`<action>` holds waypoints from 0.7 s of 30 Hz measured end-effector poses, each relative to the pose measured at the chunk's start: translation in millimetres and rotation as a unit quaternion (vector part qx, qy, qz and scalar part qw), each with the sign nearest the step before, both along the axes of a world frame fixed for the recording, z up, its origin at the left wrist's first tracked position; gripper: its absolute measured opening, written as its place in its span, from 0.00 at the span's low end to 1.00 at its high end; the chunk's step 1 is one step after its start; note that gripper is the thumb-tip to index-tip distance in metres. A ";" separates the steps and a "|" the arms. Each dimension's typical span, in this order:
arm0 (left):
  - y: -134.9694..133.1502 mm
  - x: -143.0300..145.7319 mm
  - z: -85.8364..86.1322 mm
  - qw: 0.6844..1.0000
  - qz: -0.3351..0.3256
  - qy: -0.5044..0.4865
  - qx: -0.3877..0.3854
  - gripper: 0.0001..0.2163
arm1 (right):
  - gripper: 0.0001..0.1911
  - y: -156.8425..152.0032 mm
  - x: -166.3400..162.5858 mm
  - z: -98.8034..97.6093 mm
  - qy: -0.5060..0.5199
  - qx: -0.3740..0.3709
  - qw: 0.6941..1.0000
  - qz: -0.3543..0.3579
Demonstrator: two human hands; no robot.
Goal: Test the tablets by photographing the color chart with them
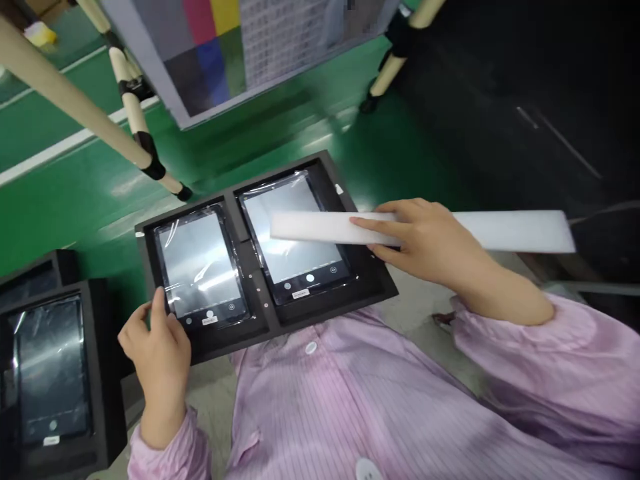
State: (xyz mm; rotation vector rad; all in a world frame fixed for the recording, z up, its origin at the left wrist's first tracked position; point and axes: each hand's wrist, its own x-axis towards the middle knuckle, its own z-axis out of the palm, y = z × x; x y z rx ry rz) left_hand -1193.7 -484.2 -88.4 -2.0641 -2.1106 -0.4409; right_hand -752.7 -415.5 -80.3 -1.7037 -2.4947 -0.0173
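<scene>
A: Left hand, state?
B: Closed on the near left corner of the black tray. The thumb lies on the top face just beside the left tablet. The other fingers curl under the edge, out of sight.

A: Right hand?
B: The right hand grips a white foam sheet near its middle, fingers flat on top, thumb below. The sheet is long and thin, held about level.

A: Sheet position relative to the tray?
B: Its left end hangs over the right tablet and crosses the upper half of the screen. Cannot tell whether it touches the screen. The right end reaches well past the tray, over dark ground.

A: Tray contents?
B: Two pockets side by side with a ridge between them. One tablet in each, face up, both wrapped in clear film. The screens are pale grey, each with a small white label at the near edge. The tray is held in front of the chest, above a pink striped smock.

A: Surroundings?
B: A second black tray is at far left, near the left hand, holding a dark-screened tablet. Beyond are a green floor, beige tubes with black joints and a colour chart board at the top.
</scene>
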 end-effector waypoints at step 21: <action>-28.7 100.4 -2.8 0.934 -0.356 0.006 -0.030 0.11 | 0.23 -41.3 40.4 -5.4 -0.007 0.052 0.995 -0.082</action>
